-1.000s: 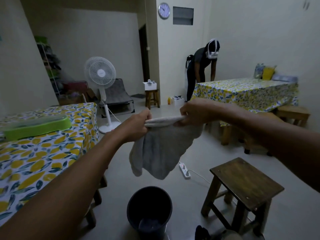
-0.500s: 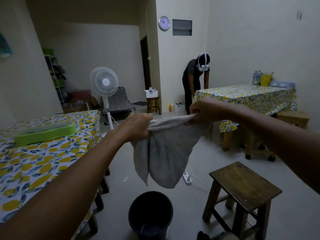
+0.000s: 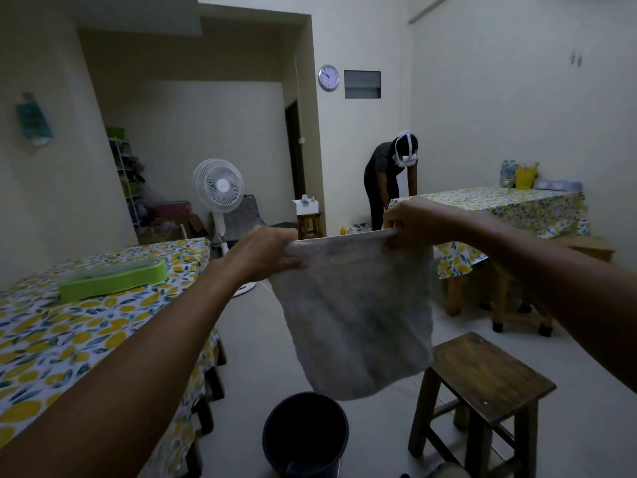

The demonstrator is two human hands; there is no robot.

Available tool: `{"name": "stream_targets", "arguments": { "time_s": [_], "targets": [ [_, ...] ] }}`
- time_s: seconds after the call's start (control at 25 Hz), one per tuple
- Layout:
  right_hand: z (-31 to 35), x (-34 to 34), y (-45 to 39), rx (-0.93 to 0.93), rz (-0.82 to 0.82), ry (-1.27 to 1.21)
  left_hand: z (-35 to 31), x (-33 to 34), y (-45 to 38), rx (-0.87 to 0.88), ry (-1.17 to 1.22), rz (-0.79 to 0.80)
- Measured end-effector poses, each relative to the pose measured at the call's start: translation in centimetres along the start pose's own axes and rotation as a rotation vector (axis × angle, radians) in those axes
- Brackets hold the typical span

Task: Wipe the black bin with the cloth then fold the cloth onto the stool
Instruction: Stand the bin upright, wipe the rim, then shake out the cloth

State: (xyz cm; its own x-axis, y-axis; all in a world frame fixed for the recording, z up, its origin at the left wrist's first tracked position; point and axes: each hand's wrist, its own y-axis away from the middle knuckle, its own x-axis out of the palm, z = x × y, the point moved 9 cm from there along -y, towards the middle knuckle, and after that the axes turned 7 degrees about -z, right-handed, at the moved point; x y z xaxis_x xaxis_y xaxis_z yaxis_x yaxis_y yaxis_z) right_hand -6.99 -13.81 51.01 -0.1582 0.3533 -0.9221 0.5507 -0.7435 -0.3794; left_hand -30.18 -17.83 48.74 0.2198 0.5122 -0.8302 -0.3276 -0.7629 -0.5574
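At chest height, mid-frame: grey cloth (image 3: 355, 312), spread flat and hanging, top edge pulled taut. Left hand (image 3: 265, 253) clenched on its upper left corner; right hand (image 3: 413, 219) clenched on its upper right corner; hands well apart. Below, on the floor: black bin (image 3: 305, 434), upright. Just right of the bin: dark wooden stool (image 3: 482, 377), apart from the cloth. Left: surface (image 3: 51, 332) with lemon-print cover, carrying green box (image 3: 110, 279).
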Motion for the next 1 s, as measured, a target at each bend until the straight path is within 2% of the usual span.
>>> {"name": "stream_targets", "arguments": {
  "time_s": [0.12,0.24,0.44,0.76,1.0],
  "targets": [
    [0.9,-1.8,1.5,0.033,0.008,-0.049,-0.7,-1.6,0.5,-0.050,-0.001,0.003],
    [-0.4,-3.0,1.3,0.095,-0.028,-0.209,0.1,-2.7,-0.3,-0.096,0.083,0.008],
    [-3.3,-1.1,2.1,0.195,0.013,-0.686,2.4,-1.5,-1.7,-0.139,0.184,-0.018],
    [-11.2,3.4,3.3,0.332,0.059,-0.682,1.4,7.8,-7.4,-0.106,0.188,0.116],
    [-19.1,11.0,6.1,0.430,0.066,-0.699,-1.5,21.0,-14.6,-0.079,0.215,0.097]
  ]
}}
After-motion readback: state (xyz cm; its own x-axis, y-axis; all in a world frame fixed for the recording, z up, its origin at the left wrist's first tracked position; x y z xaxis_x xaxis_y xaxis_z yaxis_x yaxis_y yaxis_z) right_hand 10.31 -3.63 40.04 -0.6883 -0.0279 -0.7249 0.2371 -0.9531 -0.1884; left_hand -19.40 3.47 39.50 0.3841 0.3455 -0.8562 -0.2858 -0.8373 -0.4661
